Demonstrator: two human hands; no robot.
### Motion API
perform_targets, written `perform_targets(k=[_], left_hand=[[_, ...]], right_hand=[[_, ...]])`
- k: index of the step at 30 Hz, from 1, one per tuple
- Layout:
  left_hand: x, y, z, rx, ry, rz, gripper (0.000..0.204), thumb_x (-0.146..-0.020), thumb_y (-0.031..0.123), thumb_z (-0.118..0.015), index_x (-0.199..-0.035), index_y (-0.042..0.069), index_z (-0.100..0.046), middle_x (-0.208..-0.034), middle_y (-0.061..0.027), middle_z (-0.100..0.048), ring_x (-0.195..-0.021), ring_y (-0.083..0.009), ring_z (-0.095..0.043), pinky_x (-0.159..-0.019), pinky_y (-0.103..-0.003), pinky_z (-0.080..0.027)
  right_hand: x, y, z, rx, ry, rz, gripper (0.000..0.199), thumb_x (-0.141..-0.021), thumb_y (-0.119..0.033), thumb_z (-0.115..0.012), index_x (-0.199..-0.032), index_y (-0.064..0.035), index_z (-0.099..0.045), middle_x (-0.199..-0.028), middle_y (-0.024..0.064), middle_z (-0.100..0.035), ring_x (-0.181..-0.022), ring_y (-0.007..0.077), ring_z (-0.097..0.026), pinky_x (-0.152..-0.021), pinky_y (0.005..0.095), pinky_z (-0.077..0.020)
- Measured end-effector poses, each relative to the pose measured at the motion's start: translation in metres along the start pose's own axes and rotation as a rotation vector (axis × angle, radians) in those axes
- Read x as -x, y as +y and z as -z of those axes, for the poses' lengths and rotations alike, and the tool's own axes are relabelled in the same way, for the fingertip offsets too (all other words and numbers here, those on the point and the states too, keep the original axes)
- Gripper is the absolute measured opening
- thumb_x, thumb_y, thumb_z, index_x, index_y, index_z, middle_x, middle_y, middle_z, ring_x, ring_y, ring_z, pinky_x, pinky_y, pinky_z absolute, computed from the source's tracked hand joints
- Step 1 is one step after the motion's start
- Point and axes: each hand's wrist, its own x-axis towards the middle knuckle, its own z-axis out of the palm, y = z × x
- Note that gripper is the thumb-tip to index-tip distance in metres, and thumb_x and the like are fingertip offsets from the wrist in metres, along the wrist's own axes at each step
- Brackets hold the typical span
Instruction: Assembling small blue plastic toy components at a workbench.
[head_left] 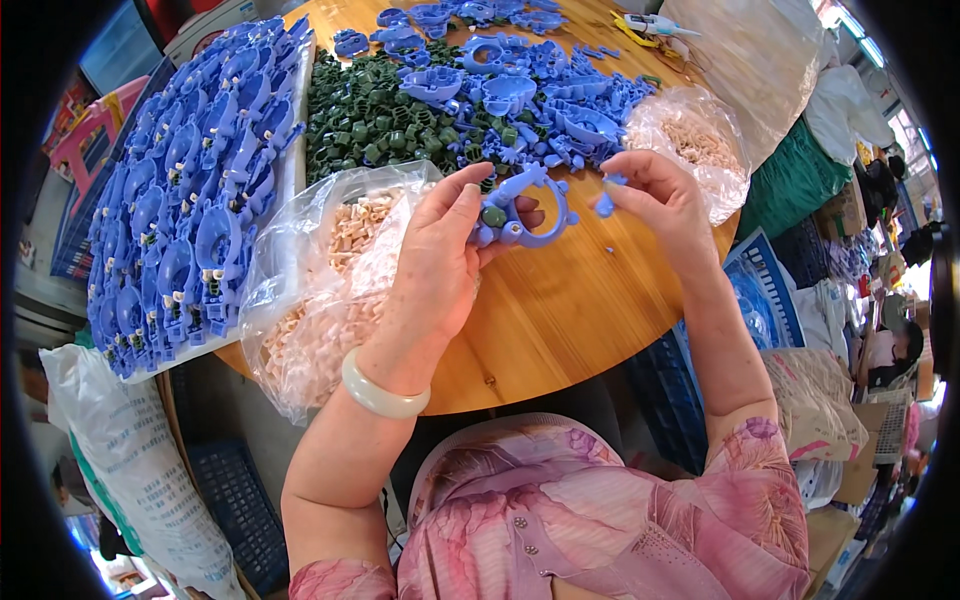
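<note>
Frame (516,229): above desk (560,340), gripped at its left end by left hand (446,240). Piece (605,206): pinched in right hand (662,195), just right of frame, apart. Piece's long axis: roughly crosswise to gap. Frame's ring side faces right hand.

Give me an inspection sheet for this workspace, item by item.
Surface: wooden table, curved front edge.
Job's things: blue ring-shaped part with a green piece on it; small blue piece; heaped green pieces and blue parts.
Clutter: left clear bag and right clear bag, both holding pale pieces.
Hands: left hand holds blue ring-shaped part; right hand pinches small blue piece.
Cables: none clearly made out.
Surroundings: white sack and dark blue crate, left.
</note>
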Motion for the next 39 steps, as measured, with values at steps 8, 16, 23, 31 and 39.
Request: perform_targets(k=[8,16,23,31,39], left_hand=[[0.0,-0.003,0.0,0.001,-0.008,-0.003,0.029,-0.098,0.015,-0.036,-0.124,0.002,-0.042,-0.102,-0.0149,-0.062,-0.09,-0.0225,-0.064,-0.077,-0.031,-0.054],[0.002,-0.005,-0.002,-0.083,0.047,-0.068,0.029,-0.098,0.016,-0.04,-0.123,0.002,-0.047,-0.106,-0.0126,-0.061,-0.093,-0.0184,-0.063,-0.077,-0.03,-0.055],[0.002,-0.004,-0.001,-0.055,0.044,-0.063,0.028,-0.098,0.013,-0.038,-0.121,0.001,-0.047,-0.106,-0.014,-0.06,-0.093,-0.0189,-0.063,-0.076,-0.03,-0.055],[0.001,-0.005,0.0,-0.063,0.072,-0.062,0.027,-0.098,0.013,-0.038,-0.12,0.0,-0.046,-0.105,-0.0154,-0.06,-0.092,-0.0198,-0.063,-0.076,-0.03,-0.056],[-0.001,-0.008,0.001,-0.104,0.089,-0.051,0.027,-0.098,0.012,-0.038,-0.121,0.0,-0.046,-0.103,-0.0146,-0.06,-0.091,-0.0198,-0.063,-0.076,-0.03,-0.056]], right_hand=[[0.01,-0.018,-0.037,-0.191,-0.131,0.026,0.014,-0.083,0.0,-0.062,-0.097,-0.0016,-0.059,-0.092,0.0036,-0.063,-0.081,0.0098,-0.061,-0.07,0.0216,-0.05],[0.011,-0.017,-0.051,-0.154,-0.087,-0.05,0.01,-0.086,-0.006,-0.061,-0.096,-0.003,-0.061,-0.092,0.0031,-0.066,-0.077,0.0062,-0.059,-0.061,0.0187,-0.048],[0.011,-0.015,-0.056,-0.095,-0.019,-0.04,0.011,-0.086,-0.01,-0.063,-0.094,-0.003,-0.061,-0.089,0.0028,-0.066,-0.068,0.0035,-0.056,-0.052,0.0166,-0.0421],[0.013,-0.014,-0.059,-0.118,0.033,-0.076,0.013,-0.084,-0.012,-0.066,-0.091,-0.0034,-0.061,-0.082,0.0018,-0.066,-0.064,0.0026,-0.055,-0.049,0.0164,-0.0401],[0.014,-0.009,-0.058,-0.107,0.022,-0.08,0.012,-0.084,-0.012,-0.066,-0.091,-0.0033,-0.061,-0.081,0.0013,-0.065,-0.064,0.0021,-0.054,-0.05,0.0156,-0.0399]])
